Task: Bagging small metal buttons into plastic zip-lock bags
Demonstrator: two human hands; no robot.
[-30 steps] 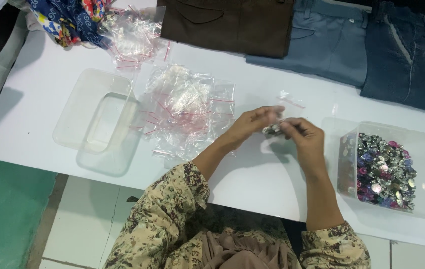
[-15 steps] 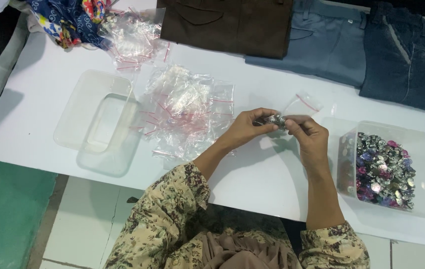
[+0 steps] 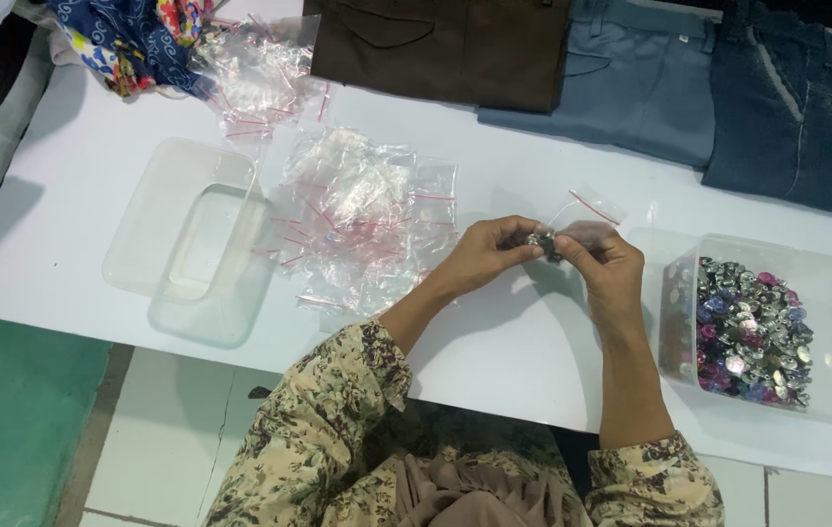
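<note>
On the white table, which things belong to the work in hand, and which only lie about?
In use:
left hand
right hand
small clear zip bag with shiny pieces
clear plastic tub of shiny buttons
pile of clear zip bags

Lying about:
brown trousers
blue jeans
patterned blue cloth

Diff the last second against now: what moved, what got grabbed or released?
Both hands, left hand and right hand, lifted slightly off the table and away from the body, still pinching the small zip bag and a few shiny buttons between them. The bag's red-striped top swung from lying left to sticking up and right. Nothing grabbed or released. Empty tub, bag pile and button tub unchanged.
</note>
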